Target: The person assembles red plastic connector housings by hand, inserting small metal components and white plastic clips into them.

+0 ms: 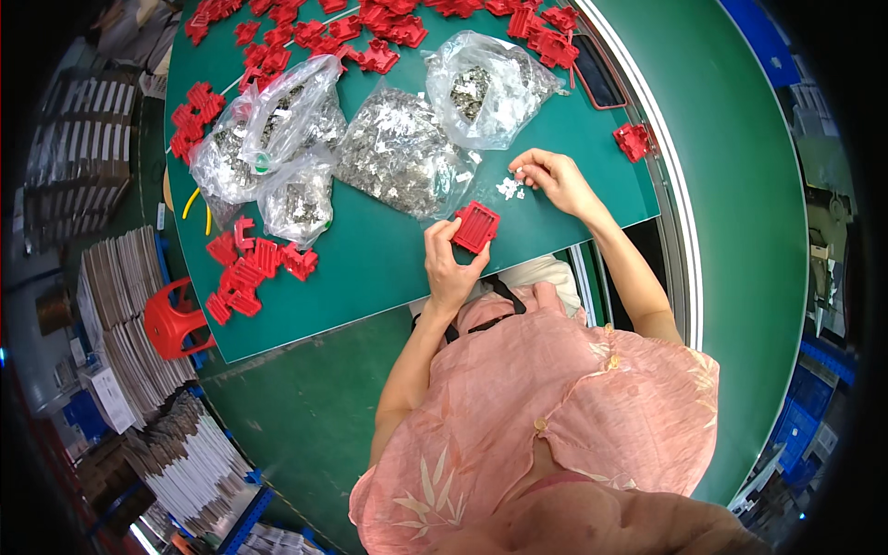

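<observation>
Between the thumb and fingers of my left hand (450, 265) is a red plastic housing (476, 228), its slotted face turned up, near the table's front edge. My right hand (555, 181) is closed in a pinch just beyond it to the right, with a small white piece (520, 173) showing at the fingertips. Beneath those fingertips, a little heap of white pieces (508, 189) lies on the green tabletop (370, 268). A clear bag of small metal and white parts (404, 153) rests just past my left hand.
More clear bags of small parts (490, 88) (296, 199) stand across the table. Red housings lie in a near-left group (245, 275) and along the far side (379, 55). A phone (599, 72) and one red housing (632, 141) are at the right. A red stool (174, 319) stands left.
</observation>
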A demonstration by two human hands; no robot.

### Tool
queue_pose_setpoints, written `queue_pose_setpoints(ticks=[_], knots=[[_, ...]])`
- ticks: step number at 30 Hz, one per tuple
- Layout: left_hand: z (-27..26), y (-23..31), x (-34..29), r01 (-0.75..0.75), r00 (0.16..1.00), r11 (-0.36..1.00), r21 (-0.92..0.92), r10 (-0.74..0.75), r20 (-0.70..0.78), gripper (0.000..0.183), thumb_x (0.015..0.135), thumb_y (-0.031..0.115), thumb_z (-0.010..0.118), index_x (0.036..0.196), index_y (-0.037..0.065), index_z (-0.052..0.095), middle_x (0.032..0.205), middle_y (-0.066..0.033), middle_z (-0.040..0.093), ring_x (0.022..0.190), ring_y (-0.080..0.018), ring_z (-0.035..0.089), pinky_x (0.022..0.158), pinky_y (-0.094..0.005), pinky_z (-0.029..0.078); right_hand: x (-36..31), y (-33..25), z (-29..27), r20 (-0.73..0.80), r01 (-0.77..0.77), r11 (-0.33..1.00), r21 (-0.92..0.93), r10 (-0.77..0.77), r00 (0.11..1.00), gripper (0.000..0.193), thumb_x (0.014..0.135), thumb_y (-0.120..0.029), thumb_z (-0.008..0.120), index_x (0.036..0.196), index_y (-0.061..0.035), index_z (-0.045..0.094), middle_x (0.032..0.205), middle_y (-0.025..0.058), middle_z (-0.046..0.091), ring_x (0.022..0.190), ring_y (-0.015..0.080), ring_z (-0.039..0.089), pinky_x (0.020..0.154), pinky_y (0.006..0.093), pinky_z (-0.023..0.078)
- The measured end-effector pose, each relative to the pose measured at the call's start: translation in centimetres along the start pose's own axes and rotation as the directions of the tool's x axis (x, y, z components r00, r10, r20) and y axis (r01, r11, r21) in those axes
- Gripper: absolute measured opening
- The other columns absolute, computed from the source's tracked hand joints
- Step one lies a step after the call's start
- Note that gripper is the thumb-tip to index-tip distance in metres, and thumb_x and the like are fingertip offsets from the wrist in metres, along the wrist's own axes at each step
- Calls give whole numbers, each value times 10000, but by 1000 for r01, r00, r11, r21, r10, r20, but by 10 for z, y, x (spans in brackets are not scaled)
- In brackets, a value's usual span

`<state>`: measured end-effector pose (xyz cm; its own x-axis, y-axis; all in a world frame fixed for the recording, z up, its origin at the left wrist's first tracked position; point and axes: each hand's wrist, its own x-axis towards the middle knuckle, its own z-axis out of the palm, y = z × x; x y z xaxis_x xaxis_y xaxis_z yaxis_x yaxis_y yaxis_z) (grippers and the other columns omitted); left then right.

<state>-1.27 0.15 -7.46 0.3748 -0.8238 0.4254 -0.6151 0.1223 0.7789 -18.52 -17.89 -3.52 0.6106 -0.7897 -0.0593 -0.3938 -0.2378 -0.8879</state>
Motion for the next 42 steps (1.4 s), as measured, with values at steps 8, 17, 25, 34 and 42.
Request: queue_pose_setpoints(ticks=[8, 17, 25, 34, 42], knots=[[12, 5, -2, 40, 997, 999, 9, -39, -73, 608, 657, 101, 867, 1167, 12, 548, 1103, -172, 540, 1018, -340, 559, 874, -416, 479, -28, -27, 19, 168, -40, 981, 191, 8, 986, 174, 905, -51, 648, 1056, 1, 718, 921, 89, 714, 853, 153, 659, 782, 293, 530], [17, 2, -4, 9, 992, 1000, -2, -10, -128, 600, 633, 45, 855, 1147, 16, 546, 1091, -171, 541, 1011, -345, 559, 859, -410, 485, -48, -59, 69, 41, 160, 985, 56, -163, 986, 218, 798, 22, 708, 1012, -11, 687, 878, 77, 662, 800, 192, 641, 714, 303, 516], [17, 3, -6, 37, 990, 999, -18, -39, -134, 520, 656, -36, 781, 1119, 7, 547, 1095, -178, 546, 998, -347, 569, 837, -405, 492, -45, -60, 85, -39, 342, 937, -74, -346, 937, 286, 741, 57, 703, 1010, -31, 663, 828, 71, 671, 738, 212, 619, 670, 324, 523], [12, 1, -9, 2, 992, 1000, -24, -5, -125, 436, 755, -26, 720, 1157, -19, 550, 1143, -213, 558, 980, -400, 608, 788, -426, 537, -53, -69, 93, 43, 535, 725, -433, -577, 816, 371, 714, -5, 646, 1084, -30, 617, 806, 72, 629, 756, 228, 597, 684, 342, 451], [-4, -4, -9, 59, 987, 997, 45, -51, -153, 450, 702, 35, 786, 1108, -17, 600, 1074, -192, 604, 989, -354, 617, 800, -401, 538, -65, -89, 95, 506, 629, 150, -763, -469, 724, 514, 781, -130, 564, 1267, 37, 557, 1241, 169, 609, 1175, 286, 580, 1016, 406, 433]])
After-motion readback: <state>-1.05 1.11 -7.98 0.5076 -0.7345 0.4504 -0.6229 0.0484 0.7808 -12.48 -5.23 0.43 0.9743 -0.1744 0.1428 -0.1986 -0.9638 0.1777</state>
